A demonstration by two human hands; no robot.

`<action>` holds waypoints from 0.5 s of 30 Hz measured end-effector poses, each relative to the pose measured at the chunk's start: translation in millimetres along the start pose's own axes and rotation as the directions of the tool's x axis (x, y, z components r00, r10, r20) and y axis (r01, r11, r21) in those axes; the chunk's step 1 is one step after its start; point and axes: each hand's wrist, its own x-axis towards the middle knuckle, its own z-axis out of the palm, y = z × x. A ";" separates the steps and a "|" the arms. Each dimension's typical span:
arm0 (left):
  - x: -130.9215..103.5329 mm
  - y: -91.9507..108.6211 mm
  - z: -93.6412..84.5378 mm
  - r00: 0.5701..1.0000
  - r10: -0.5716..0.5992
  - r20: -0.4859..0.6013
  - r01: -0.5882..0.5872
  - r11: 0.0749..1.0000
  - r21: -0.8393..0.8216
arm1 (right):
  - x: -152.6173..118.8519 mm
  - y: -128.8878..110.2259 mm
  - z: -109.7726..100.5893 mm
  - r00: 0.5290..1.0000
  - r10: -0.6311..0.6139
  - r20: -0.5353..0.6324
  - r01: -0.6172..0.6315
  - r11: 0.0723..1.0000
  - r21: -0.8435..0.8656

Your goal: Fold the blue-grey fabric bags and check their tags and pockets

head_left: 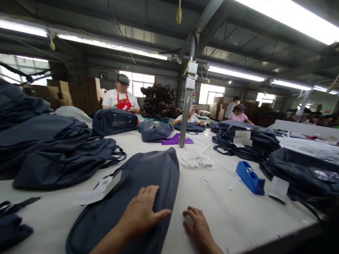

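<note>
Bright tube lights [268, 3] cross a dark metal roof [147, 5] above a smooth white worktop [221, 216]. Near the middle lies a navy bag [164, 171], soft, long and rounded at its ends, with a creased paper tag [101, 190] on its left side. The left hand [143, 211] rests on it, fingers spread and released. Just right of the bag, the right hand [199, 231] hangs at the worktop, fingers loosely bent and empty. Limp, wrinkled bags [30, 137] heap up at left; an angular blue dispenser [248, 177] sits at right. Farther off, a slim post [185, 114] leans beside purple cloth [171, 141], and brown cartons [59, 93] stack at far left.
</note>
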 end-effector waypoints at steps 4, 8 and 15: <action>9.5 38.0 15.9 0.977 -0.028 0.212 -0.022 0.973 0.229 | -14.5 -1.0 -2.4 0.999 -0.038 0.004 0.039 0.998 -0.042; 11.2 40.0 20.5 0.960 0.034 0.279 -0.113 0.956 0.271 | -25.6 3.8 -11.1 0.998 -0.060 0.000 0.060 0.997 -0.046; -6.0 57.4 20.3 0.919 0.183 0.349 -0.287 0.917 0.276 | -19.5 -17.2 -42.6 0.985 -0.158 -0.066 0.151 0.984 -0.093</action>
